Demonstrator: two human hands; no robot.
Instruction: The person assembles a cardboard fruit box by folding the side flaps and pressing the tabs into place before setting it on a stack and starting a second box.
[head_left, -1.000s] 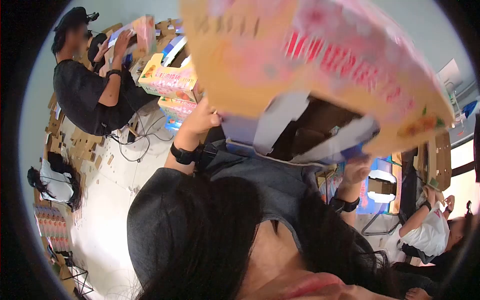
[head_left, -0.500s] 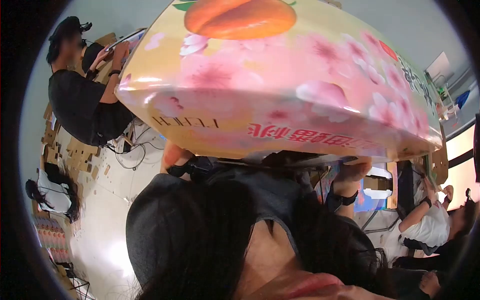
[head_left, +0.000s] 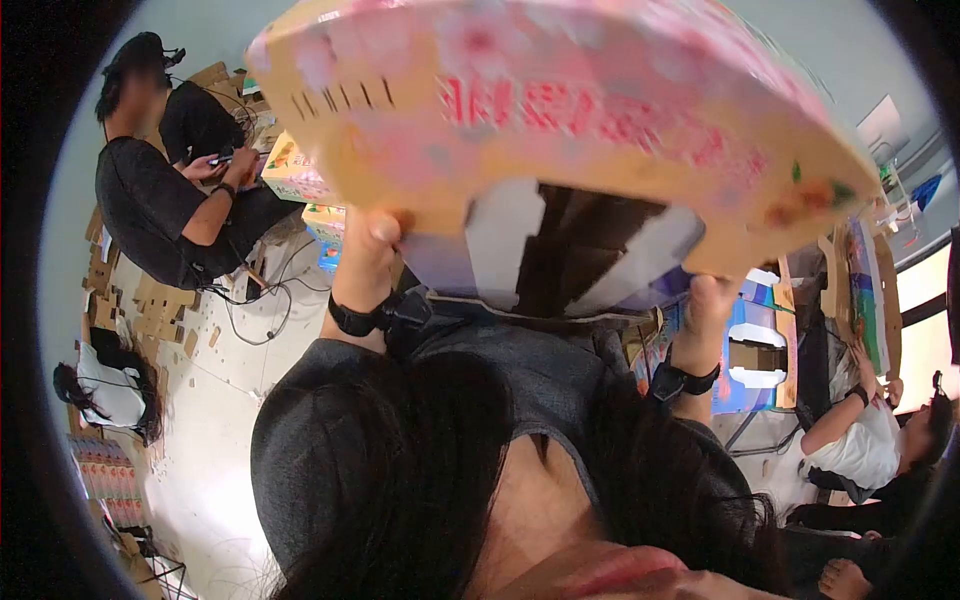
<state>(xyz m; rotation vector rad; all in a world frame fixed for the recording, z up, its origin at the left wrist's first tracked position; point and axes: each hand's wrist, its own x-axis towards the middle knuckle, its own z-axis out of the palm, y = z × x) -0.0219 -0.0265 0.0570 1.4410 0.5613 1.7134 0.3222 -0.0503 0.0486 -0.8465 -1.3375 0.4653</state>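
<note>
A printed fruit carton (head_left: 600, 100) fills the upper middle of my view, yellow and pink with blossoms, small peaches and red lettering. Its near lower side shows a cutout with pale flaps and a dark gap. My left hand (head_left: 372, 250) grips the carton's lower left edge, thumb against the printed face and fingers mostly hidden behind. At the lower right edge, my right hand (head_left: 710, 308) holds it too, its fingers partly out of sight. Both wrists wear black bands.
A person in black (head_left: 165, 190) sits at left beside yellow cartons (head_left: 295, 172). Another person in white (head_left: 860, 445) works at right near a blue carton (head_left: 750, 345) with cutouts. Cardboard scraps (head_left: 165, 315) and cables lie on the floor (head_left: 210, 420); stacked boxes (head_left: 108, 475) stand lower left.
The carton has moved up and tilted, so its large peach picture is out of view and the cutout side shows. Both my hands are more visible and still on it.
</note>
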